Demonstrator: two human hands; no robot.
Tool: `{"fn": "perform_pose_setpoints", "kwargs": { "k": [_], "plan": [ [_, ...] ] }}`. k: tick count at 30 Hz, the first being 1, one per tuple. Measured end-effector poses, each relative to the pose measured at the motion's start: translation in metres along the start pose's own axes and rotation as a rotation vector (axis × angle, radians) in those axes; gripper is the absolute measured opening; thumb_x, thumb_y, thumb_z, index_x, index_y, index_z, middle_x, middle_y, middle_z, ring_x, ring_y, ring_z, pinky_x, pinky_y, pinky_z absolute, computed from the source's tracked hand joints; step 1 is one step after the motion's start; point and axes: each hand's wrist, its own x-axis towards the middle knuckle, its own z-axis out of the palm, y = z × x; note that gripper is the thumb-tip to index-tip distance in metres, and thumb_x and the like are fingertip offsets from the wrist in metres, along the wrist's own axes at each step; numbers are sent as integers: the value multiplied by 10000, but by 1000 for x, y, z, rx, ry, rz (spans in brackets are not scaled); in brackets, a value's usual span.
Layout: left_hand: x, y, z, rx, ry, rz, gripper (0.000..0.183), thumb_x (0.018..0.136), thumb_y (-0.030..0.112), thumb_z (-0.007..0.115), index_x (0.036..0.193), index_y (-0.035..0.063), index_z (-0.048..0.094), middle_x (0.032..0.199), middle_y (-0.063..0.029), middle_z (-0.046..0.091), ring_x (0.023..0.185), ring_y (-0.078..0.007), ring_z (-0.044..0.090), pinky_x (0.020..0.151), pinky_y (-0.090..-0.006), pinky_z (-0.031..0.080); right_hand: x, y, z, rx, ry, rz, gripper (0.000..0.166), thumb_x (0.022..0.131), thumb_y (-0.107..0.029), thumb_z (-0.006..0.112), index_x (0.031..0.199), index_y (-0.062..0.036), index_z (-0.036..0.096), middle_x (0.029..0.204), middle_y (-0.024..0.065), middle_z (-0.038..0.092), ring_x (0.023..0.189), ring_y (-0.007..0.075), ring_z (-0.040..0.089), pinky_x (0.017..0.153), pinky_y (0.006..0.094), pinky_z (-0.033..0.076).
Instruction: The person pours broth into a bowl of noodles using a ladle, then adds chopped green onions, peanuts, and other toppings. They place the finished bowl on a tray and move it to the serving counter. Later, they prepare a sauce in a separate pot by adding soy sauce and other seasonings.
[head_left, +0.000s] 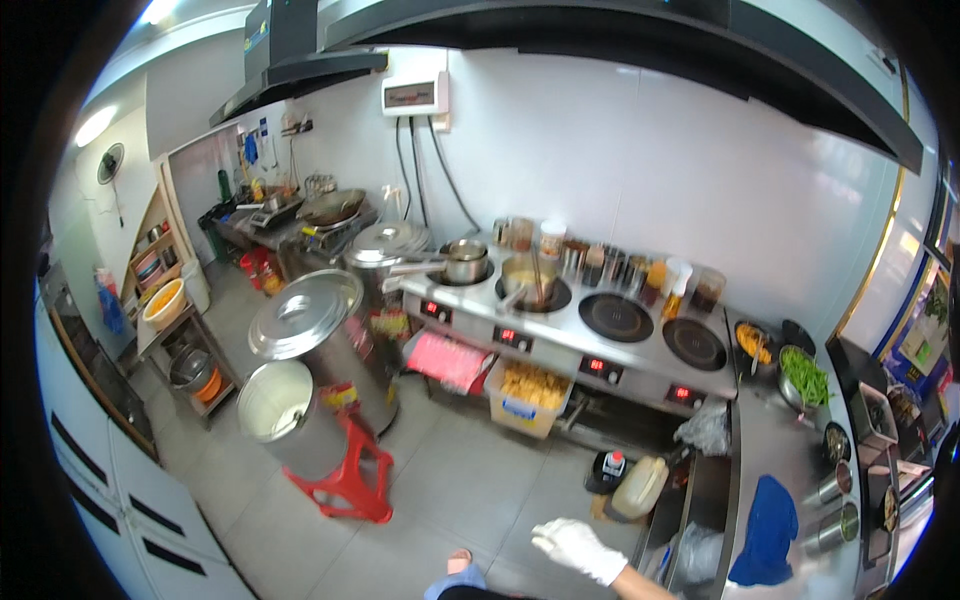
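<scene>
My right hand (577, 547), in a white glove, hangs over the tiled floor at the bottom, left of the steel counter (757, 435). Its fingers look loosely bent, and whether they hold anything cannot be told. My left hand is out of view. Before me stands a steel cooktop with several round plates. A saucepan (529, 277) with light contents and what look like chopsticks stands on one plate; stacked pans (466, 262) stand on the plate to its left. Two plates at the right, one of them the induction plate (615, 316), carry no pan.
A steel pot (276, 401) stands on a red plastic stool (360, 480), beside a tall lidded stockpot (306, 309). A plastic bin of yellowish food (531, 394) sits beneath the cooktop. Green vegetables (805, 375) and a blue cloth (769, 532) lie at the right counter.
</scene>
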Motion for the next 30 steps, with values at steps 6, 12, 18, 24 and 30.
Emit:
{"fn": "perform_pose_setpoints", "kwargs": {
  "k": [6,12,18,24,30],
  "plan": [
    [139,65,-69,13,27,11,130,804,174,598,809,91,698,753,-182,680,686,-365,652,657,-483,514,92,78,-30,-59,136,106,355,954,-368,498,1088,-88,671,1080,147,682,1049,327,625,903,431,493],
    [296,95,-164,494,106,436,144,814,167,590,887,89,687,758,-196,671,693,-371,635,693,-493,506,144,65,-219,-436,601,123,204,856,-267,585,753,-109,663,713,102,651,700,311,652,623,419,530],
    [346,199,-239,-808,73,157,121,906,155,569,818,96,628,635,-11,570,497,-131,507,432,-270,398,151,46,-481,-782,1484,75,302,882,-127,635,1167,-28,641,1186,160,638,1127,302,596,991,393,466],
    [363,211,-239,-669,29,168,152,912,176,587,809,70,622,661,-23,590,526,-136,505,476,-283,419,116,-5,-668,-736,2114,20,374,942,-299,622,1184,-15,635,1063,173,698,966,287,675,872,353,507],
    [393,327,-271,-562,-19,375,156,912,179,587,808,69,622,662,-24,590,529,-138,507,479,-284,420,91,9,-756,-640,2481,542,644,873,-573,576,1185,-12,627,1095,203,681,1055,347,644,907,433,484]
  ]
}}
